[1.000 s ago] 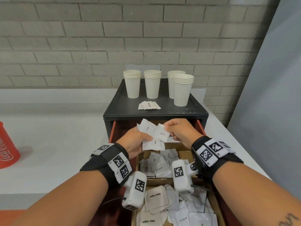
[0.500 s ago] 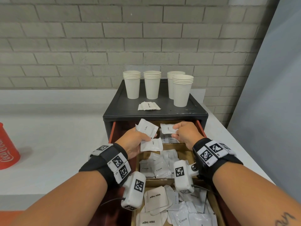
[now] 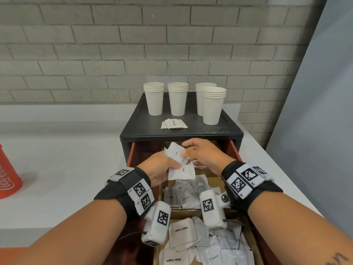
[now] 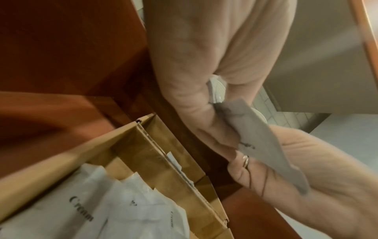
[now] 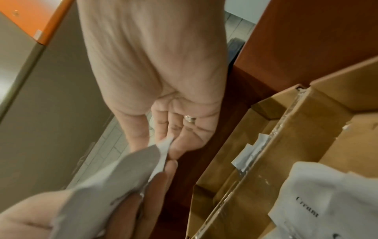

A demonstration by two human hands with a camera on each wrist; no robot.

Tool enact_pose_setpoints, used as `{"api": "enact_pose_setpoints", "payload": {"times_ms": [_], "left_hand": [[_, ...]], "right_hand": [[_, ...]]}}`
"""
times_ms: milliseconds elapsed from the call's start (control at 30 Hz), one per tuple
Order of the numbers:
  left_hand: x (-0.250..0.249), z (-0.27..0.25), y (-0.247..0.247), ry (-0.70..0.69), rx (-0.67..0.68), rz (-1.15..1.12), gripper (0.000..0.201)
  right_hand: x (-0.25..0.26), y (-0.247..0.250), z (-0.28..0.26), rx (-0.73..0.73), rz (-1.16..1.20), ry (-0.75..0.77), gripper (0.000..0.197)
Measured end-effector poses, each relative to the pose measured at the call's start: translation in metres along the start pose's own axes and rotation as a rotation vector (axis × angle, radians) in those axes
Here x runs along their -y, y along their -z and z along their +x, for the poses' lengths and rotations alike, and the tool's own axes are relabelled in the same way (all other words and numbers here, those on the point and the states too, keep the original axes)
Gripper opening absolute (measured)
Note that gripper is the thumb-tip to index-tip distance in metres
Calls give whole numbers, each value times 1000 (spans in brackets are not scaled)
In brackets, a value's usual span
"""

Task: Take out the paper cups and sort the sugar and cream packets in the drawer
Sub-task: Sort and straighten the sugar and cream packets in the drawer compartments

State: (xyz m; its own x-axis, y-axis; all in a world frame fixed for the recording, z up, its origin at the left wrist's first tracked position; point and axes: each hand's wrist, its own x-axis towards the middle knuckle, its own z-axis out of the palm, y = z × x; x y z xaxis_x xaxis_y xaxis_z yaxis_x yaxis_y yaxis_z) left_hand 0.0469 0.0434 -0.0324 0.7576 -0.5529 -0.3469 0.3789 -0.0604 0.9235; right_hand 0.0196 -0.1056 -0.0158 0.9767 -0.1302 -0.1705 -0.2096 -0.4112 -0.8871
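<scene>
The left hand [image 3: 162, 170] grips a fan of small white flat "Coffee" sachets [image 3: 180, 172] between thumb and curled fingers, above the far end of the open red-walled drawer [image 3: 131, 153]. The right hand [image 3: 203, 154] pinches the corner of the uppermost sachet [image 3: 176, 152] with its fingertips. These packets look light, thin and pliant, with slick film faces; a pinch at a sealed edge probably serves best, since stacked ones may slide apart. Below, brown corrugated-cardboard dividers [image 3: 193, 211] hold glossy white "Cream" packets [image 3: 187, 197] in the middle compartment and matte paper "White Sugar" packets [image 3: 181, 231], still mixed with cream, in the near one. Farther off, four stacks of white tapered paper cups [image 3: 154, 99] stand on the black cabinet top [image 3: 139, 121].
</scene>
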Motion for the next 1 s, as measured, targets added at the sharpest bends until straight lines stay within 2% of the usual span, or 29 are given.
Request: {"api": "enact_pose_setpoints", "payload": {"times_ms": [133,300,433,500,600,667,767,900,1000], "left_hand": [[0,-3,0,3,-62,10,31],[-1,-2,6,3,-199,-53,42],[-2,-2,2,-12,-247,-82,43],[-2,-2,1,-21,-256,-106,42],[-4,-2,-2,-5,-256,-193,45],[-5,-3,-3,21,-265,-281,44],[-5,-4,-1,31,-274,-339,37],[-7,-4,6,38,-315,-361,33],[-8,-3,7,36,-391,-315,29]], "right_hand": [[-1,2,5,-118,-27,17,28],[-13,12,9,-239,129,-168,31],[-22,16,11,-256,158,-155,36],[-20,14,8,-190,117,-166,37],[-7,4,-4,88,100,-147,33],[-3,-3,-5,134,32,-81,26],[-6,-2,1,14,-3,-31,24],[-14,13,7,-228,134,-117,25],[-15,15,6,-239,150,-184,30]]}}
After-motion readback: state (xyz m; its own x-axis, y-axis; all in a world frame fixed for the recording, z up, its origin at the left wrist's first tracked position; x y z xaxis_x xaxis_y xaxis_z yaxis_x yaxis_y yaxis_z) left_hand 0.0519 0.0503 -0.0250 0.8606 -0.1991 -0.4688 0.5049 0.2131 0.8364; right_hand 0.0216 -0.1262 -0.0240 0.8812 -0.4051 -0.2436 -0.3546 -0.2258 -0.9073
